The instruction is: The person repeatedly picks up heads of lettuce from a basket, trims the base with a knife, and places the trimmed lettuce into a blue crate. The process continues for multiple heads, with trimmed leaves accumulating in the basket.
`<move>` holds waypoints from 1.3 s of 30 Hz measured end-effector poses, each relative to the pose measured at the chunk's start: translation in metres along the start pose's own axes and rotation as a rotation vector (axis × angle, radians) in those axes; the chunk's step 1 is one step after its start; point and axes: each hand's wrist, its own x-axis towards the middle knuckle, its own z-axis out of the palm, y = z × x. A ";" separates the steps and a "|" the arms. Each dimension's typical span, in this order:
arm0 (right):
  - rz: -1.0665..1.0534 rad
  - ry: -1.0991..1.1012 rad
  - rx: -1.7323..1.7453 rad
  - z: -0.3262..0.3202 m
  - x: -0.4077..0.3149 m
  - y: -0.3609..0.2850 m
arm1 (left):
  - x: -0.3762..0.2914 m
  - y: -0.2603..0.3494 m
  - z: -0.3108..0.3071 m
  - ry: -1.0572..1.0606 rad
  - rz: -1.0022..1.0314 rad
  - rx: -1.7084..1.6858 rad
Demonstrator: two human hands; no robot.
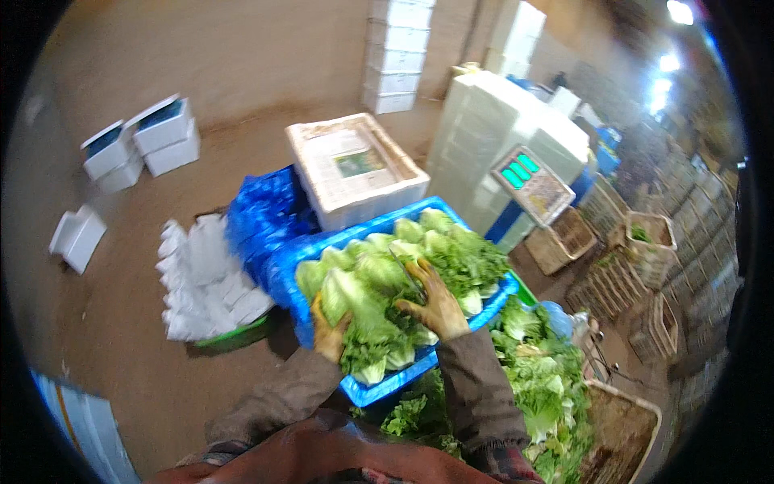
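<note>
Heads of leafy lettuce [378,272] lie in rows in a crate lined with blue plastic film [363,393] before me. My left hand [329,330], in a yellowish work glove, grips a lettuce head [347,296] at the crate's left side. My right hand [436,302], gloved likewise, is over the middle of the lettuce with a knife [406,269] in it; the blade points up and left, and the handle is mostly hidden by the glove.
A foam box [357,209] lined with newspaper adjoins the crate's far side. Folded white packing [211,284] rests on a green basket at left. Loose lettuce [538,387] is heaped at right, beside a scale display [523,172], worn crates [604,284] and a wrapped foam stack [484,133].
</note>
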 end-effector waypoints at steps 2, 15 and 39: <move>0.059 0.146 0.104 -0.032 -0.048 -0.003 | 0.015 -0.002 -0.022 -0.110 0.256 0.507; 1.097 0.747 -0.719 -0.095 -0.289 -0.014 | 0.160 -0.021 -0.135 -0.435 0.318 0.615; 0.734 0.530 -0.577 0.036 -0.189 0.033 | 0.223 -0.169 -0.271 -0.459 -0.937 0.139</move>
